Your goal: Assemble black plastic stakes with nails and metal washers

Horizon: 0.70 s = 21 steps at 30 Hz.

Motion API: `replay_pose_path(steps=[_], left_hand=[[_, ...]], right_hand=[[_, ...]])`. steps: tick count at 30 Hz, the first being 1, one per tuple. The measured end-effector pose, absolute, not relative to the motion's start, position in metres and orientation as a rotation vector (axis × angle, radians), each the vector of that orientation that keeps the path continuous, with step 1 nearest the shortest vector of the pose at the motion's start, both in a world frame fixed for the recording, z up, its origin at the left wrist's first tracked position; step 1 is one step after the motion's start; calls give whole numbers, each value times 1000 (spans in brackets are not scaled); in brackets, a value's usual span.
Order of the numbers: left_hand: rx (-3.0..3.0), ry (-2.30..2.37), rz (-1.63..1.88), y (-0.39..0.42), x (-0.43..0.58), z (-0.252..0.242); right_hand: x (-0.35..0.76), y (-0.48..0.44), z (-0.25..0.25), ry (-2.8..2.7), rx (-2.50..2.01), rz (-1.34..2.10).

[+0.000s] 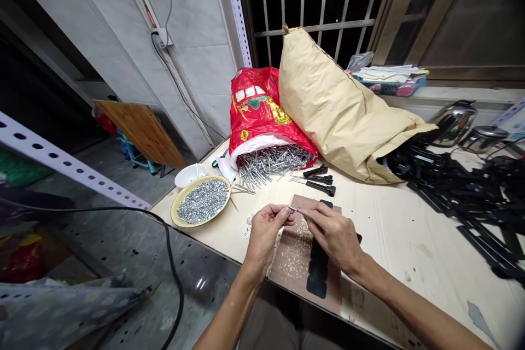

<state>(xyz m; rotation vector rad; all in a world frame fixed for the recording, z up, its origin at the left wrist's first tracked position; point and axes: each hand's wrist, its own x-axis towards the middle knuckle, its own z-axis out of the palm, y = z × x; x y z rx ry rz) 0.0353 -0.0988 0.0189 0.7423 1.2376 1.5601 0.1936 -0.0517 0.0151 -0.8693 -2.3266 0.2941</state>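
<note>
My left hand (264, 232) is closed in a pinch, thumb against fingertips; whatever small piece sits there is hidden. Facing it, my right hand (335, 234) grips a thin metal rod (293, 209), whose end reaches my left fingertips. Both hands are above a worn brown board (290, 254) at the table's front edge. On that board, partly under my right hand, lies a flat black strip (317, 279). A few small metal pieces (248, 225) lie just left of my left hand. Beyond the board rest several black plastic parts with thin metal rods (320, 188).
A yellow bowl (175, 213) of small metal pieces and a white bowl (186, 176) stand at the left edge. Metal rods (270, 161) spill from a red bag (262, 120). A tan sack (328, 98) leans behind. Black parts (463, 186) are heaped right.
</note>
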Motion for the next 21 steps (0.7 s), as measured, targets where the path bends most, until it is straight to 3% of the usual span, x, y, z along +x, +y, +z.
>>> replay_pose_path(steps=[13,21], left_hand=[[433,1065,1490,-85,35,13],[599,1205,1482,-82,40,8]], right_hand=[[202,-44,11,-2333,-874,214],[203,-46,6,-2329,-920,154]])
